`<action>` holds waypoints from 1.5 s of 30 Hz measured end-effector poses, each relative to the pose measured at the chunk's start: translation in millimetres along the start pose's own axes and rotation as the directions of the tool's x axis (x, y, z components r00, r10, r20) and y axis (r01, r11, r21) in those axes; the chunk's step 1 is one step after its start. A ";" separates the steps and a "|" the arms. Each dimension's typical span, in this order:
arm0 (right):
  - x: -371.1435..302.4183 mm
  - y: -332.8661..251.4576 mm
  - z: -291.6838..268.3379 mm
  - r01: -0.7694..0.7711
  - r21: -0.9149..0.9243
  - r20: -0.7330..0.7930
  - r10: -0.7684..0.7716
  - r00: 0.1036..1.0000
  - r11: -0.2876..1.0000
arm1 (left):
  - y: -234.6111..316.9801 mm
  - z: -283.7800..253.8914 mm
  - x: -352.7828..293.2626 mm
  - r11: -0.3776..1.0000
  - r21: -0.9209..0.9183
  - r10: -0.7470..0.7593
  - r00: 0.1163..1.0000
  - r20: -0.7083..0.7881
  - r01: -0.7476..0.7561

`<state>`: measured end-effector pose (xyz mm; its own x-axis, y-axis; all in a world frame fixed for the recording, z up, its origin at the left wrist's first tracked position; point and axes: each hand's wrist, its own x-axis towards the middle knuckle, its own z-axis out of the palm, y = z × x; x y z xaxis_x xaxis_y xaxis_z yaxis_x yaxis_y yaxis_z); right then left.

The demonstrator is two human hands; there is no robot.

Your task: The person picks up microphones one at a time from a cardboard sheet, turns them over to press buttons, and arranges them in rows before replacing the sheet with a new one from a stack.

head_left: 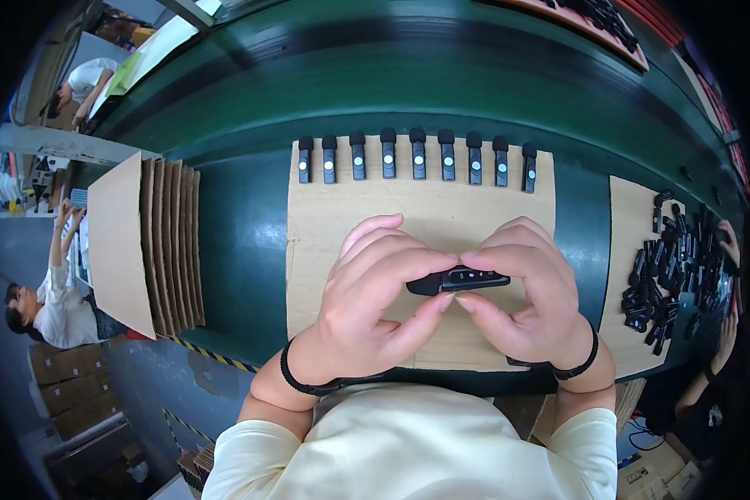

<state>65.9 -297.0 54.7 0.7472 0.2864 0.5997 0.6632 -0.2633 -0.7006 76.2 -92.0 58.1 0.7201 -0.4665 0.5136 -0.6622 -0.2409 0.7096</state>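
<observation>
A small black clip-on wireless microphone (475,279) with a dark foam tip lies sideways between my two hands, above a flat cardboard sheet (475,214). My left hand (367,292) pinches it near the foam end with thumb and forefinger. The fingers of my right hand (532,287) are closed on the body beside it, and the thumb tips almost meet underneath. Along the far edge of the sheet stand several similar microphones (417,160) in a row, foam tips pointing away, most with a pale round dot. Part of a dark object (518,362) shows by my right wrist.
Left of the sheet, a stack of cardboard pieces (172,250) stands on the green work surface (350,79). A heap of black microphones (660,267) covers another cardboard sheet at right, near a co-worker's hands (730,243). Far right holds a tray (587,23) of black parts.
</observation>
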 end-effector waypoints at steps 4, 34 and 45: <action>0.3 -0.3 -1.7 0.028 -0.027 0.002 -0.028 1.000 0.999 | 1.5 -0.3 1.5 1.000 0.002 0.012 1.000 0.010 -0.012; -4.3 3.0 0.4 -0.018 0.118 -0.037 0.023 0.999 0.993 | -0.6 1.2 0.8 0.999 -0.042 0.010 0.999 -0.043 -0.012; -3.3 -4.0 -7.9 0.004 0.110 0.044 -0.009 0.999 0.994 | 5.1 7.9 4.3 1.000 0.015 -0.011 1.000 -0.001 0.011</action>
<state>61.1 -304.1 58.6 0.7389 0.3288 0.5881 0.6573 -0.1597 -0.7366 74.3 -102.0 60.2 0.7279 -0.4625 0.5062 -0.6570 -0.2593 0.7079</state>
